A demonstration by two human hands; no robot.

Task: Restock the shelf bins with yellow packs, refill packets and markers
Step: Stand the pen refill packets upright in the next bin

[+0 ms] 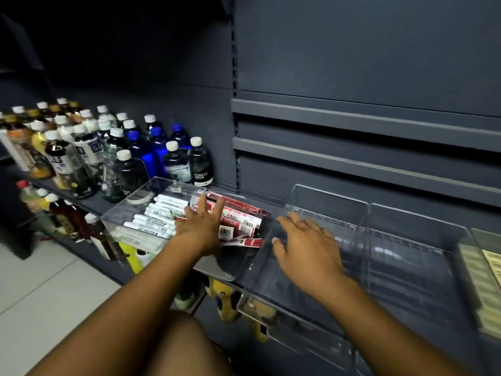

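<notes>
Dark shelf [92, 204]: markers [160, 215] lie left-right in bin [217, 264]; left hand [200, 226], right hand [306, 242] spread, empty.

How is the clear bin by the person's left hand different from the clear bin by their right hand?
The left bin holds white markers and red packets; the right bin shows no stock. The left bin has the left hand spread on its packets; the right bin has the open right hand over it. Both are clear plastic on one dark shelf.
</notes>
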